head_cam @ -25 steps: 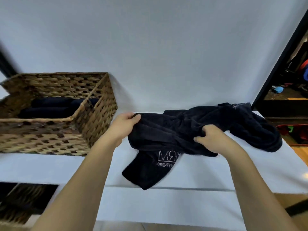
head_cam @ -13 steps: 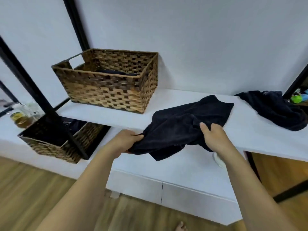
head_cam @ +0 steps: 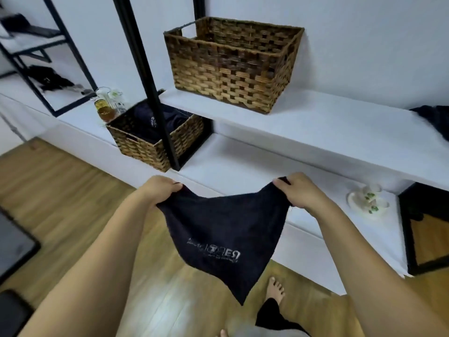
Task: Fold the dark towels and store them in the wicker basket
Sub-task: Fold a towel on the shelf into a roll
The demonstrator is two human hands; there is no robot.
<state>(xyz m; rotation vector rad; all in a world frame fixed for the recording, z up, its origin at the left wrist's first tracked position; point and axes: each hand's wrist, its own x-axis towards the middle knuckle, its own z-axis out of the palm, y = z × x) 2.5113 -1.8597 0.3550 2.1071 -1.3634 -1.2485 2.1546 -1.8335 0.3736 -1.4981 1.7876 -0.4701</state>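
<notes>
**Towel held open by two corners**

Your left hand (head_cam: pixel 160 190) and right hand (head_cam: pixel 300 193) each pinch a top corner of one dark towel (head_cam: pixel 223 237), hanging in front of you above the floor. It's soft and limp, so keep hold at the corners. Two wicker baskets: one (head_cam: pixel 233 66) on the shelf (head_cam: pixel 340 132), one (head_cam: pixel 155 139) lower. A second dark towel (head_cam: pixel 435 117) lies at the shelf's right end.

Bare forearms, black trouser leg (head_cam: pixel 269 314)
</notes>
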